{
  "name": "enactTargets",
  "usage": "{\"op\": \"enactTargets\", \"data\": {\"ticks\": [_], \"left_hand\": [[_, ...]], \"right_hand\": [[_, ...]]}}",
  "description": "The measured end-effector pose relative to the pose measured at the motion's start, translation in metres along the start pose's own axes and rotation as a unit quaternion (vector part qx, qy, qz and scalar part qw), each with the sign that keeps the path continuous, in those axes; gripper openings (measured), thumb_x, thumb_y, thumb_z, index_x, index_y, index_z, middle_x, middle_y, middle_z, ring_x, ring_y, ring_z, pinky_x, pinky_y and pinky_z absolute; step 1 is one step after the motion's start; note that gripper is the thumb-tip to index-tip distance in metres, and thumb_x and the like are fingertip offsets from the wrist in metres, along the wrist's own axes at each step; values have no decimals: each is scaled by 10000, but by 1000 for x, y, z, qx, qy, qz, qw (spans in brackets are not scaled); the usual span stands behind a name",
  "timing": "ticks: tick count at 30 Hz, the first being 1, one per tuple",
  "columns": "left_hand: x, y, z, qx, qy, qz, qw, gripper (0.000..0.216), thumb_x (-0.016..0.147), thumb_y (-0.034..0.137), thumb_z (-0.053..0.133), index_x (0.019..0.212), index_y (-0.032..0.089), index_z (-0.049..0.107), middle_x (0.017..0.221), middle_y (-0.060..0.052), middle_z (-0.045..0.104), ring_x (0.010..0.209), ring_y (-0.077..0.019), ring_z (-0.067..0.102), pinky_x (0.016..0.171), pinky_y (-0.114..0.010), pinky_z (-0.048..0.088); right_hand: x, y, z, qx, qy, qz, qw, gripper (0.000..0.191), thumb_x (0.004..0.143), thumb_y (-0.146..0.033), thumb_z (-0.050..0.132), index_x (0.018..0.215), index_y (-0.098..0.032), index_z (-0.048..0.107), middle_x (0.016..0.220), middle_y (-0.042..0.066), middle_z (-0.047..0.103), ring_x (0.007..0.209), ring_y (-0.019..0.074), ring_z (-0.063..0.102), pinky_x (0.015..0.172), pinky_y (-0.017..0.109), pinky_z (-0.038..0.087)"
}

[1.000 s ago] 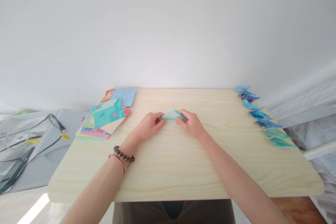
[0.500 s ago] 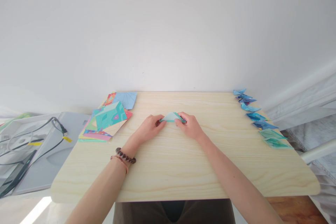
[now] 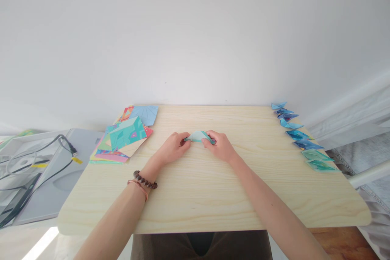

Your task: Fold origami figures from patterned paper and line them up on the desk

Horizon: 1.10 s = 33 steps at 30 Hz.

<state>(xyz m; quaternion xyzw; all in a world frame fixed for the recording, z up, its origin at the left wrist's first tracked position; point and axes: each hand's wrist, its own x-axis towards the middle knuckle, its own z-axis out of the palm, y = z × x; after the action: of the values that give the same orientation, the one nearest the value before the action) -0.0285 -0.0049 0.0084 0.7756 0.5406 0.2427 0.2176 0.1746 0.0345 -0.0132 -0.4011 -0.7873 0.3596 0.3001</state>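
Between my two hands, at the middle of the table, is a small piece of folded paper [image 3: 198,136], pale green with teal edges. My left hand [image 3: 174,147] pinches its left corner between thumb and fingers. At the right end, my right hand [image 3: 222,144] grips the other corner, its thumb lying on the near face. The fingers behind the paper are partly hidden. A beaded bracelet [image 3: 145,180] and a thin copper-coloured bangle circle my left wrist.
Colourful paper sheets [image 3: 128,136] lie in a loose pile on the table's left side. Several folded paper boats [image 3: 300,135], blue and green, line the right edge. Left of the wooden table [image 3: 195,203], black cables [image 3: 61,146] rest on a grey-white surface. A wall stands behind.
The folded paper's top has gone from a peak to a flatter edge between my fingers. Both hands keep their hold almost in place, and the view has shifted slightly.
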Motion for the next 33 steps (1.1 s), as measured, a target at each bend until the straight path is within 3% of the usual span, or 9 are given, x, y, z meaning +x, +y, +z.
{"op": "enactTargets", "data": {"ticks": [15, 21, 28, 31, 33], "left_hand": [[1, 0, 1, -2, -5, 1, 1000, 162, 826, 235, 412, 723, 166, 517, 520, 56, 417, 486, -90, 391, 515, -230, 276], [0, 1, 2, -11, -2, -4, 1000, 211, 839, 323, 428, 811, 156, 553, 571, 41, 461, 521, -101, 395, 524, -228, 276], [2, 3, 0, 3, -2, 4, 1000, 259, 809, 302, 467, 598, 152, 467, 503, 62, 304, 488, -75, 281, 505, -231, 225], [2, 1, 0, 6, 3, 16, 1000, 216, 779, 262, 479, 599, 143, 490, 519, 60, 297, 497, -73, 280, 505, -225, 226], [1, 1, 0, -3, 8, 18, 1000, 147, 764, 240, 476, 699, 132, 551, 555, 53, 370, 517, -77, 317, 518, -216, 245]], "right_hand": [[-1, -4, -2, -26, 9, -9, 1000, 111, 788, -270, 488, 827, -186, 549, 647, -36, 553, 558, 97, 444, 549, 215, 330], [-1, -4, -3, -42, 20, -28, 999, 148, 803, -310, 499, 843, -179, 554, 660, -27, 551, 575, 104, 451, 569, 227, 338], [1, 0, -1, -2, 41, -48, 998, 269, 810, -382, 522, 983, -179, 558, 843, 18, 588, 670, 114, 493, 585, 226, 382], [2, 0, -2, -7, 46, -65, 997, 249, 802, -359, 537, 977, -184, 569, 881, 25, 589, 681, 112, 494, 597, 229, 392], [1, 0, -2, -8, 45, -76, 996, 240, 785, -327, 555, 982, -191, 570, 888, 22, 584, 699, 114, 499, 610, 232, 395]]}}
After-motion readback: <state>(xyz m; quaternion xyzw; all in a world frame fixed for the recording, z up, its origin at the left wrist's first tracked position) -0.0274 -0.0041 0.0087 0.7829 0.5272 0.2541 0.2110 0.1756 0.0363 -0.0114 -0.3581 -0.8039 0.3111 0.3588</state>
